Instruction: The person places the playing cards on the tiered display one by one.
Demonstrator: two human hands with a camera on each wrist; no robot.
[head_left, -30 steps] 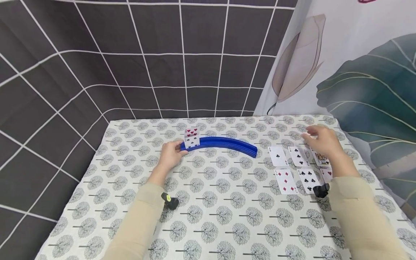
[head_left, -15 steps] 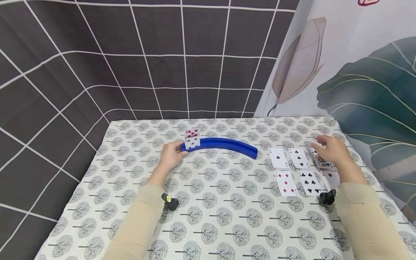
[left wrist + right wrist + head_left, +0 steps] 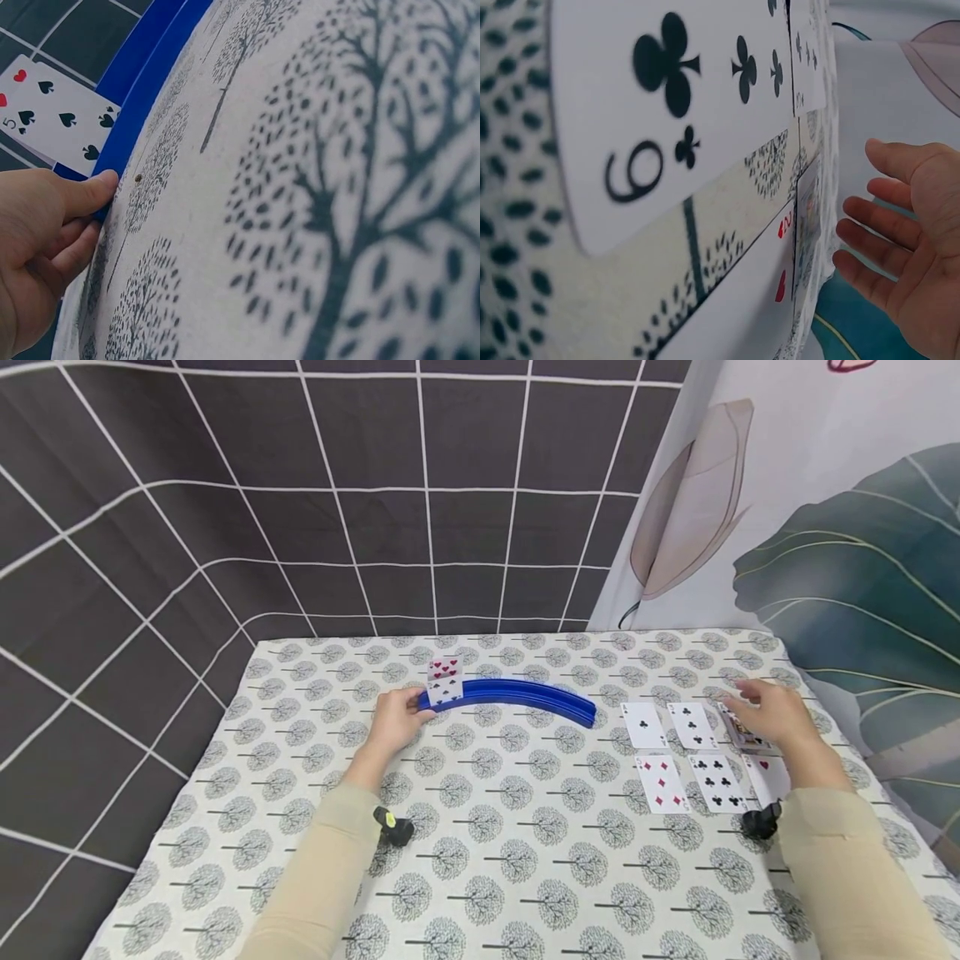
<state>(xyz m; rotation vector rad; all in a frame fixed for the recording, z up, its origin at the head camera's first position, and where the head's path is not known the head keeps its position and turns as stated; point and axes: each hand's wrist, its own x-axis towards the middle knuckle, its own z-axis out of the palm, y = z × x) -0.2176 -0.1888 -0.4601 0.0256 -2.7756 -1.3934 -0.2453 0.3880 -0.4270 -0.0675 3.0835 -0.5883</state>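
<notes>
My left hand (image 3: 396, 720) grips the left end of a curved blue playing card holder (image 3: 525, 695), its thumb on the near side in the left wrist view. In that end stand a five of spades (image 3: 64, 116) and, behind it, a hearts card (image 3: 446, 668). Over at the right, my right hand (image 3: 780, 713) hovers with loosely spread fingers and nothing in them. Below it lie a face card (image 3: 741, 732), partly hidden by the hand, and a two of hearts (image 3: 763, 779), partly covered by the wrist.
An ace of clubs (image 3: 643, 726), a three of clubs (image 3: 692, 725), a five of diamonds (image 3: 662, 783) and a six of clubs (image 3: 717, 783) lie face up, left of the right hand. A tree-patterned cloth (image 3: 480, 827) covers the table. A dark gridded curtain (image 3: 375, 527) hangs behind.
My right hand has moved right and nearer to me, uncovering more of the two of hearts. The left hand and card holder have stayed put.
</notes>
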